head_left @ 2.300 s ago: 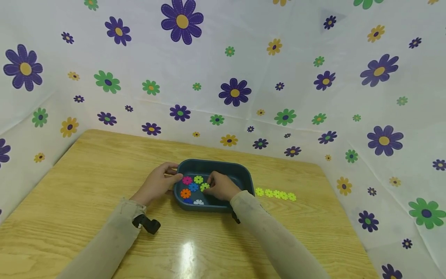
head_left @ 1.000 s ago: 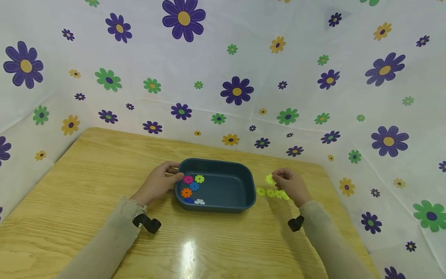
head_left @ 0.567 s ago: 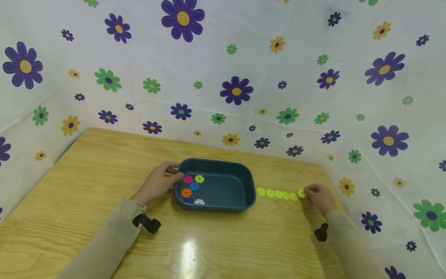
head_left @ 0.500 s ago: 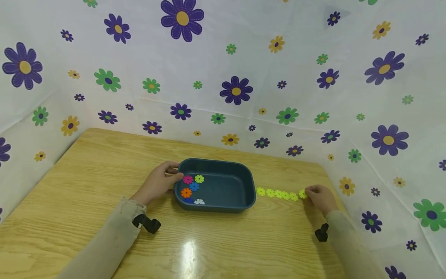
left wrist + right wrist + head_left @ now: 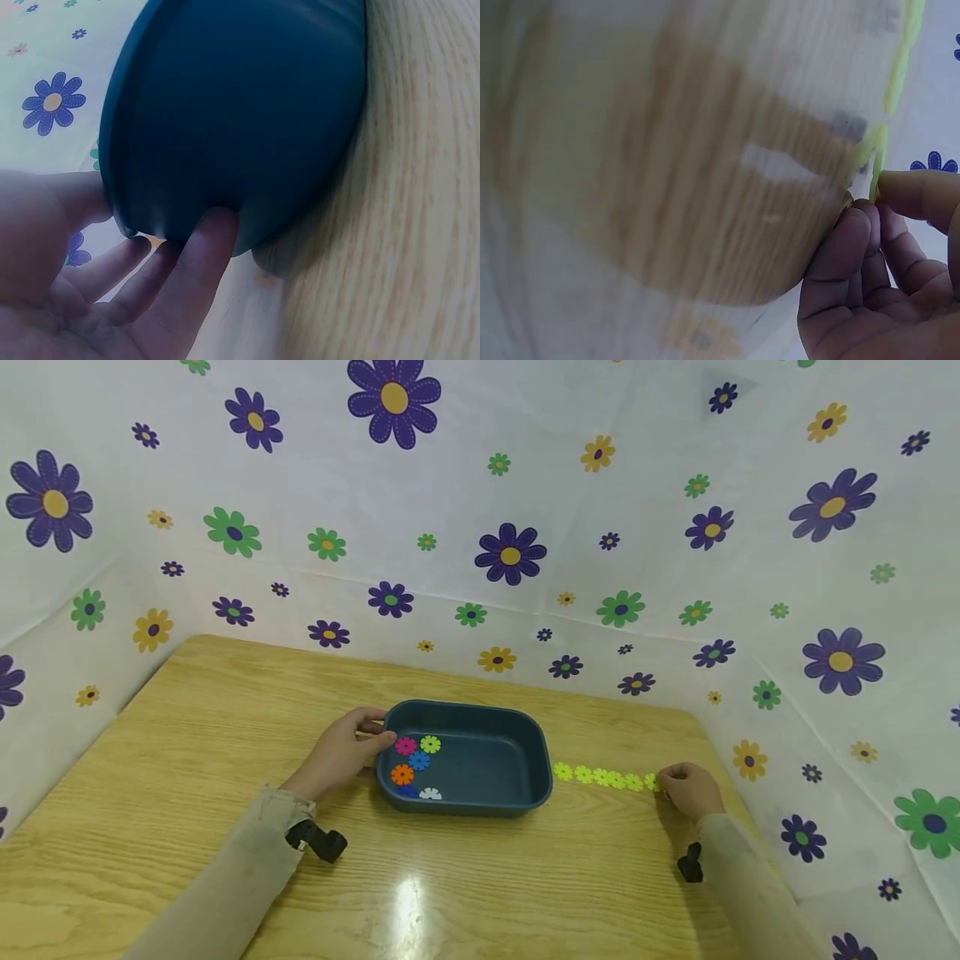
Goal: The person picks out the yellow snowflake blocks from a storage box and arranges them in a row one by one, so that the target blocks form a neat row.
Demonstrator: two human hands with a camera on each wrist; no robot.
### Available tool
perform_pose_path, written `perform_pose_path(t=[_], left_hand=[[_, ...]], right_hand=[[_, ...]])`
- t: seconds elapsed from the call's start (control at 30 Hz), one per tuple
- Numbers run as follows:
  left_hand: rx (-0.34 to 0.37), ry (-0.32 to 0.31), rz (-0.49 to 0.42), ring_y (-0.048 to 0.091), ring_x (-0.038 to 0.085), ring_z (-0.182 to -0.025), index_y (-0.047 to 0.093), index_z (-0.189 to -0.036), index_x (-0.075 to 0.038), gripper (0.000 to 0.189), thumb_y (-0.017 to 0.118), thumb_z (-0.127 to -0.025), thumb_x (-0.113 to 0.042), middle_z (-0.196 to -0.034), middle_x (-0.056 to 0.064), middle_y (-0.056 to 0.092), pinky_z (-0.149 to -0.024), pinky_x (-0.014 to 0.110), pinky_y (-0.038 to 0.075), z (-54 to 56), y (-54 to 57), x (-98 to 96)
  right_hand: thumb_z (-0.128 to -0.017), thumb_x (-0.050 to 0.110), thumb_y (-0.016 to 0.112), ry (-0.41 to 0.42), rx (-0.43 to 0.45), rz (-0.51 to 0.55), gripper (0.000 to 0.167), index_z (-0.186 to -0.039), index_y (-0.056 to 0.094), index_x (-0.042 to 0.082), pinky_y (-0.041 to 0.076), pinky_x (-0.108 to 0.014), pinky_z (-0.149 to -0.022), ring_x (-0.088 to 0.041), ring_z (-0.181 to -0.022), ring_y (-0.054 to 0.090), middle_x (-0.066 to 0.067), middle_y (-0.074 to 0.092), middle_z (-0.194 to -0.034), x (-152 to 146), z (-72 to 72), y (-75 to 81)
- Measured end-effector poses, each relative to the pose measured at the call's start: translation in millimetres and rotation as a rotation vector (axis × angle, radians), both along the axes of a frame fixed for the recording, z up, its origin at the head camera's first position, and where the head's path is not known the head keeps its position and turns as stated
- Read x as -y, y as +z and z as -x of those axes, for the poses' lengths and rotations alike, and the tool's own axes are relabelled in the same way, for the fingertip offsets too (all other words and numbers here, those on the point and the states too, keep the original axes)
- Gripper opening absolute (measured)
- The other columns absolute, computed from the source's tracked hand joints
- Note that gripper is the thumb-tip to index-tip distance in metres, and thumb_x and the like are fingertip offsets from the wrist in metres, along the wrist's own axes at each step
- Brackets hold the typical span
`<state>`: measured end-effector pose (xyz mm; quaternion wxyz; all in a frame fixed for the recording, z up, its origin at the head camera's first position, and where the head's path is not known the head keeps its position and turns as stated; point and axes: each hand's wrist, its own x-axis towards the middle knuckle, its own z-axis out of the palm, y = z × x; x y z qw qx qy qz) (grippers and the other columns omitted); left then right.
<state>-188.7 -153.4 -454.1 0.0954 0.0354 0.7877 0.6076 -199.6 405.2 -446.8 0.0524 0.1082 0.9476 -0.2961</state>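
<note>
My left hand (image 5: 339, 757) grips the left end of a dark blue plastic tub (image 5: 487, 768), thumb at the rim. In the left wrist view, the fingers (image 5: 202, 262) press the tub's outer wall. Right of the tub, my right hand (image 5: 692, 790) pinches a yellow notched plastic disc (image 5: 651, 782) between thumb and fingertips, at the right end of a row of yellow discs (image 5: 600, 777). The right wrist view has that held disc (image 5: 880, 161) edge-on; my fingers partly hide it.
Inside the tub's left part lie a pink disc (image 5: 406, 746), a yellow-green disc (image 5: 431, 744), an orange disc (image 5: 402, 774), a white disc (image 5: 431, 794) and blue discs (image 5: 418, 761). The wooden table (image 5: 480, 885) meets a flower-printed white cloth (image 5: 315, 460) behind.
My right hand took a yellow-green disc out of the tub and carried it right to the row's end. It has since lowered slightly there. My left hand stayed on the tub.
</note>
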Motion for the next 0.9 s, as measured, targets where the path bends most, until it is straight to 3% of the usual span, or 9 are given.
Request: perform_pose_path(t=[0.47, 0.63, 0.73, 0.9], left_hand=[[0.006, 0.001, 0.010, 0.062, 0.036, -0.117, 0.047, -0.150, -0.005, 0.052, 0.064, -0.105, -0.025, -0.135, 0.021, 0.057, -0.079, 0.037, 0.064, 0.5, -1.1, -1.5], [0.005, 0.000, 0.006, 0.062, 0.036, -0.117, 0.047, -0.150, -0.005, 0.053, 0.064, -0.105, -0.026, -0.135, 0.021, 0.057, -0.080, 0.038, 0.064, 0.5, -1.0, -1.3], [0.000, -0.001, 0.010, 0.063, 0.036, -0.117, 0.047, -0.150, -0.005, 0.052, 0.064, -0.105, -0.026, -0.135, 0.021, 0.057, -0.080, 0.037, 0.064, 0.7, -1.1, -1.2], [-0.002, -0.004, 0.018, 0.063, 0.035, -0.118, 0.047, -0.150, -0.005, 0.052, 0.064, -0.105, -0.026, -0.135, 0.020, 0.057, -0.080, 0.037, 0.064, 0.9, -1.2, -1.4]], right_hand=[[-0.103, 0.026, 0.053, 0.000, 0.001, -0.041, 0.037, -0.116, 0.066, -0.007, 0.048, -0.033, -0.069, -0.026, -0.085, 0.059, -0.017, 0.069, -0.101, 2, -1.3, -0.1], [-0.104, 0.031, 0.047, -0.039, -0.059, -0.016, 0.043, -0.123, 0.062, -0.005, 0.050, -0.032, -0.066, -0.025, -0.083, 0.060, -0.020, 0.067, -0.107, 12, -4.3, 6.3], [-0.105, 0.034, 0.046, -0.038, -0.116, -0.006, 0.044, -0.125, 0.061, -0.003, 0.051, -0.033, -0.067, -0.027, -0.087, 0.061, -0.022, 0.066, -0.114, 26, -3.7, 13.2], [-0.106, 0.032, 0.051, 0.040, -0.186, 0.039, 0.038, -0.124, 0.064, 0.001, 0.054, -0.037, -0.076, -0.032, -0.101, 0.063, -0.020, 0.066, -0.118, 69, -1.1, 33.5]])
